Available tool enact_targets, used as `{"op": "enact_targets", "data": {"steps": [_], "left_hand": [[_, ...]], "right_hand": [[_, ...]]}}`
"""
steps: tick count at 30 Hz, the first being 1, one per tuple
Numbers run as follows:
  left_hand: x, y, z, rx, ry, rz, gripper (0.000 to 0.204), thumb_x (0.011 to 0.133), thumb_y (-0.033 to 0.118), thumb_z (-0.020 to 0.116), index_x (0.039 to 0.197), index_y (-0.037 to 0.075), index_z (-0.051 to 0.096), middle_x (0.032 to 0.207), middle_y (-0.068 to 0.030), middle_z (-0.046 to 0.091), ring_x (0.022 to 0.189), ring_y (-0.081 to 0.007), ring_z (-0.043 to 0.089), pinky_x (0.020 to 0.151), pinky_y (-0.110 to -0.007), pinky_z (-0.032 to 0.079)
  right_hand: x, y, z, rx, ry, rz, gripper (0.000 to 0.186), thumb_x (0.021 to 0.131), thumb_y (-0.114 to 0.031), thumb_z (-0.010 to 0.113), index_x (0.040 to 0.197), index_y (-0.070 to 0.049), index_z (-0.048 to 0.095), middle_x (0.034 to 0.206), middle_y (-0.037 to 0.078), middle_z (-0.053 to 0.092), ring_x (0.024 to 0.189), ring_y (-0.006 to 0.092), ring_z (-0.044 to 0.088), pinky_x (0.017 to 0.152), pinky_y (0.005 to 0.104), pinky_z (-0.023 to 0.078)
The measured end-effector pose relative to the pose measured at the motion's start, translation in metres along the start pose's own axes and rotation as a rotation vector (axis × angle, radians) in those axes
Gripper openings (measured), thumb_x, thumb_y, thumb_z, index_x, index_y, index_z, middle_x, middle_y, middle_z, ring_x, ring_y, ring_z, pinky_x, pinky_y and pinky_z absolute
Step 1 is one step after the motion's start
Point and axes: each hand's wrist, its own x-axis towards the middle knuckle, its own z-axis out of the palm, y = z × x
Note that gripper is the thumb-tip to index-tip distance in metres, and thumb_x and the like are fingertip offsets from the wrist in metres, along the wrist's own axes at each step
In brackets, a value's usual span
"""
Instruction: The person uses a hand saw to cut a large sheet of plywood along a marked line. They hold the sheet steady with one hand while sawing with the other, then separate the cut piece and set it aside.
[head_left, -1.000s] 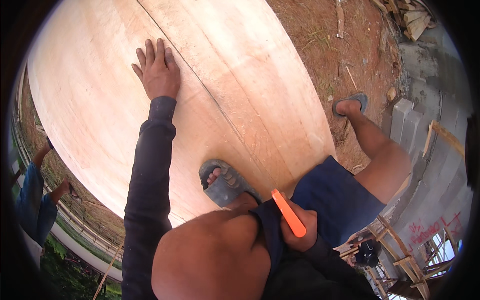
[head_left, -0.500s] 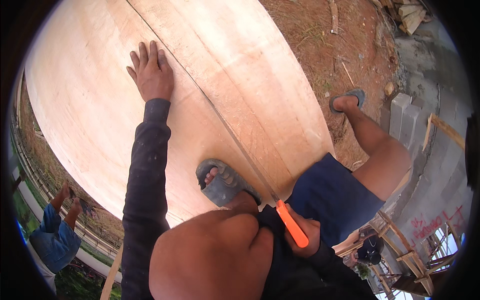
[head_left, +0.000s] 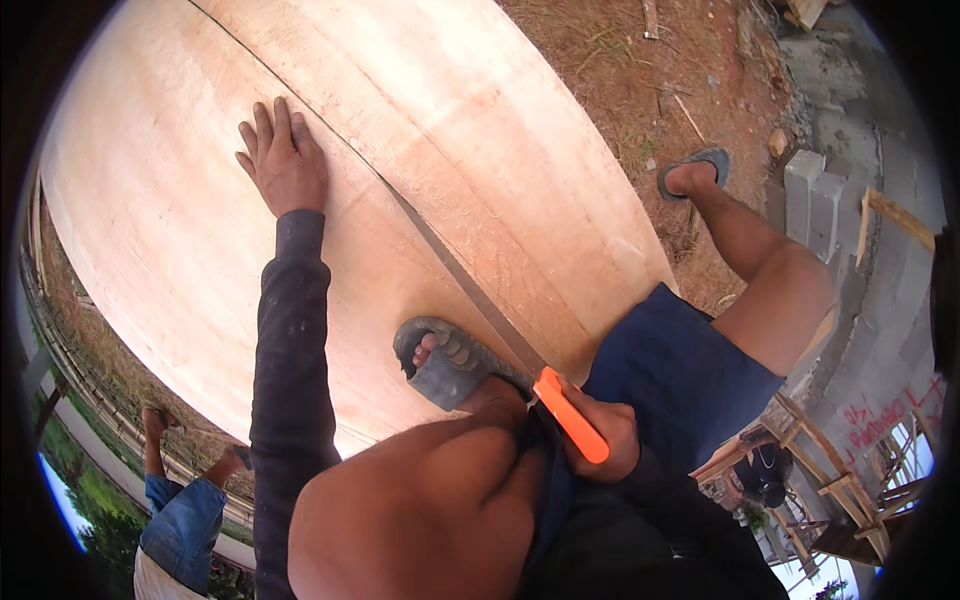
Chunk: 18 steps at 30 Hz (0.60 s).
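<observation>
A large pale plywood sheet [head_left: 480, 130] stretches out in front of me, with a long dark cut line running from its far left toward me. My right hand [head_left: 606, 436] is wrapped round the orange handle of a handsaw [head_left: 470, 285]. The saw's thin grey blade lies along the cut line and points away from me. My left hand [head_left: 287, 165] lies flat on the plywood, fingers spread, just left of the line. My foot in a dark slide sandal [head_left: 450, 362] stands on the sheet, left of the blade. Fine sawdust lies beside the cut.
My other sandalled foot [head_left: 695, 175] is on reddish dirt ground [head_left: 660, 100] to the right. Grey concrete blocks [head_left: 812, 200] stand beyond it. Another person in denim shorts [head_left: 185, 525] is at the lower left. Wooden framing [head_left: 845, 490] and another person in dark clothing [head_left: 762, 478] are at the lower right.
My right hand and the saw handle have moved up and slightly left, and more of the blade's flat side shows. The person at lower left has shifted right in view.
</observation>
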Motion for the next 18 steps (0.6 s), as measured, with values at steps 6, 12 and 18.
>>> {"op": "enact_targets", "data": {"steps": [6,12,18], "left_hand": [[-0.002,0.005,0.002,0.013,-0.013,0.004,0.045,0.107,0.039,0.040,0.144,0.018,0.053,0.157,-0.0119,0.041,0.149,-0.0386,0.027,0.122,-0.055,0.016],[0.004,0.003,0.003,0.021,-0.022,0.023,0.045,0.107,0.039,0.039,0.145,0.019,0.052,0.157,-0.0121,0.040,0.149,-0.0380,0.026,0.122,-0.054,0.017],[-0.002,0.004,0.004,-0.009,-0.004,0.029,0.046,0.106,0.040,0.040,0.145,0.018,0.053,0.157,-0.0124,0.041,0.149,-0.0392,0.026,0.122,-0.054,0.016]], "right_hand": [[0.072,-0.003,0.023,0.112,0.078,0.038,0.057,0.075,0.001,0.064,0.132,0.001,0.060,0.095,0.023,0.070,0.082,0.0373,0.071,0.071,0.0386,0.058],[0.153,0.003,0.067,0.146,0.067,0.107,0.050,0.081,-0.010,0.066,0.129,0.000,0.060,0.079,0.024,0.067,0.073,0.0416,0.067,0.066,0.0442,0.055],[-0.037,0.001,-0.019,0.066,-0.005,0.064,0.058,0.073,0.006,0.066,0.131,0.008,0.058,0.099,0.023,0.072,0.084,0.0337,0.074,0.081,0.0364,0.059]]}}
